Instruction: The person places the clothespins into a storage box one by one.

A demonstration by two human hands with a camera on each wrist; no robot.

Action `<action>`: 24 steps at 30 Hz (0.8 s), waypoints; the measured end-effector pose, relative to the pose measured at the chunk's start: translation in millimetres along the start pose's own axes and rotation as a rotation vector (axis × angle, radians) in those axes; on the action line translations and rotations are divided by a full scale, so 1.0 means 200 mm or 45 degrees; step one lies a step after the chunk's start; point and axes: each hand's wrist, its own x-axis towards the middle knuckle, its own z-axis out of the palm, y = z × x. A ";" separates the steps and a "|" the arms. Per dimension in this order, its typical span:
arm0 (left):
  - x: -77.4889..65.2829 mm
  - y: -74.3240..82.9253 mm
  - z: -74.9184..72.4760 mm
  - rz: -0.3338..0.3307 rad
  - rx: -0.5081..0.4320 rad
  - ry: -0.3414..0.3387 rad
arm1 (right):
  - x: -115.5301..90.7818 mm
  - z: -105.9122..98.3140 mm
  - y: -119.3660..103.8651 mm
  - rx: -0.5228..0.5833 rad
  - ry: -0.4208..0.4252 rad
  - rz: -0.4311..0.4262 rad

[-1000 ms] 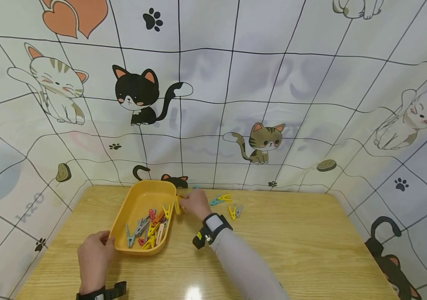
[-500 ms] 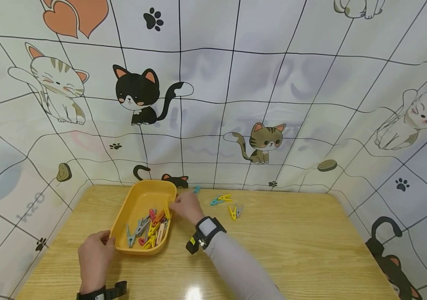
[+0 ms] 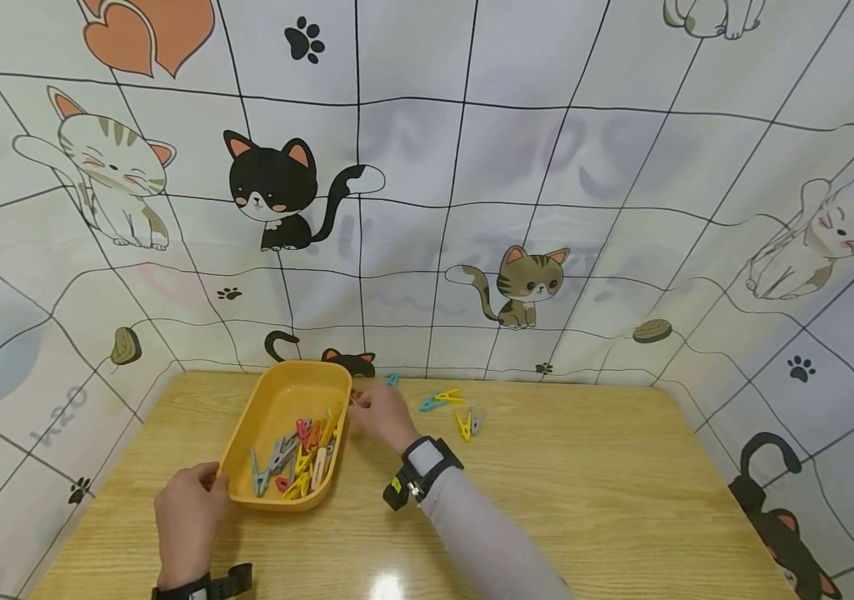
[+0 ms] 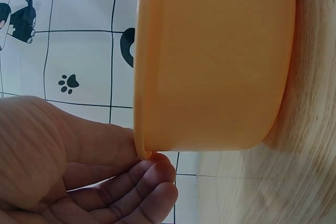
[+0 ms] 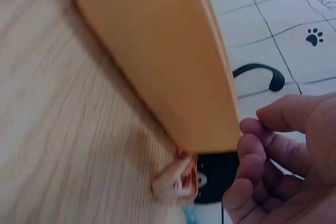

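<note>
A yellow plastic tray (image 3: 254,425) holds several clothespins (image 3: 305,454) in yellow, grey, red and orange. At its near left corner my left hand (image 3: 192,517) pinches the rim (image 4: 140,77) between thumb and fingers. Just outside the right wall hovers my right hand (image 3: 385,415), its fingers loosely bent around nothing in the right wrist view. One yellow clothespin (image 3: 329,427) leans inside the tray along that wall. An orange clothespin (image 5: 176,180) is on the table by the tray's far right corner, close to the right fingertips; in the head view the hand partly covers it.
Right of the tray lie a blue clothespin (image 3: 392,380), a yellow and blue group (image 3: 439,401), a yellow one (image 3: 464,426) and a grey one (image 3: 477,422). A cat-printed sheet (image 3: 412,250) borders the wooden table (image 3: 584,475) at the back and sides.
My right hand carried a yellow clothespin over the tray's right rim and let it go inside. It has since drawn back to the right. The left hand stayed put.
</note>
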 end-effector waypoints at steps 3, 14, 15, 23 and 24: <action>-0.01 0.00 0.00 0.016 0.000 0.014 | 0.00 -0.03 0.04 -0.003 0.021 -0.075; -0.01 -0.02 -0.01 0.051 0.005 0.015 | 0.00 -0.08 0.17 -0.025 0.062 -0.150; -0.01 -0.02 -0.01 0.052 0.006 0.014 | 0.00 -0.08 0.17 -0.030 0.062 -0.149; 0.00 -0.01 0.00 0.023 -0.013 0.005 | 0.02 -0.09 0.18 -0.045 0.062 -0.079; 0.00 0.00 0.00 0.014 -0.016 0.005 | 0.02 -0.08 0.18 -0.051 0.065 -0.071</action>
